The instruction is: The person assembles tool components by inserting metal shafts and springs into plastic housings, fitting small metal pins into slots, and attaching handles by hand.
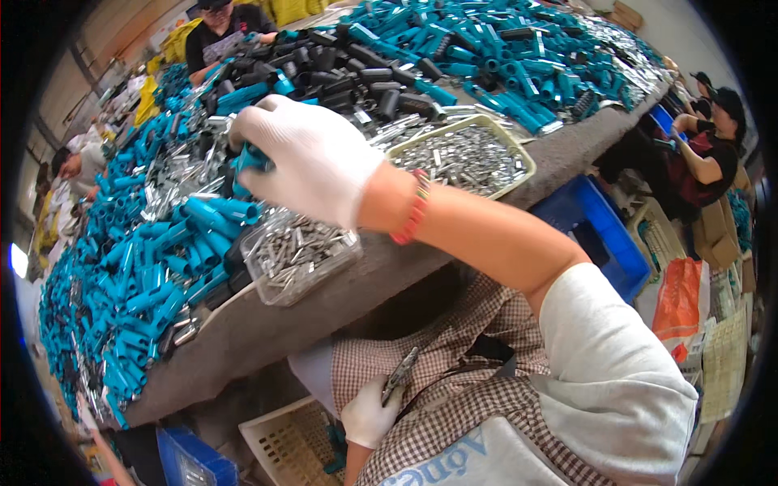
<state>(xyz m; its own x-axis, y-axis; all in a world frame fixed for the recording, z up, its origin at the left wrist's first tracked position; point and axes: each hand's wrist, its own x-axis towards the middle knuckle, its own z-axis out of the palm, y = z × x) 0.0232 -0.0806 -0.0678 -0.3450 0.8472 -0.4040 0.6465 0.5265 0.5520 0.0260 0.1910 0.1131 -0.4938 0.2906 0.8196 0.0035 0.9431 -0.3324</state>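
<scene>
My right hand [304, 158], in a white knit glove, reaches across the table's near edge with its fingers curled round a teal plastic handle [254, 159]. Most of that handle is hidden by the fingers. Low in front of my checked apron, my left hand [371, 415], also gloved, is closed on a slim silver metal piece [399, 374] that points up and away. Below the right hand stands a clear plastic tub [301, 257] of small metal parts. Loose teal handles [212, 220] lie heaped to its left, with black handles [320, 73] piled beyond the hand.
A cream tray [519, 176] of small metal pieces sits at the table's padded edge [567, 154]. Blue crates [604, 235] and a cream basket [284, 444] stand below the edge. Other people work across the table [223, 36] and at the right [713, 146].
</scene>
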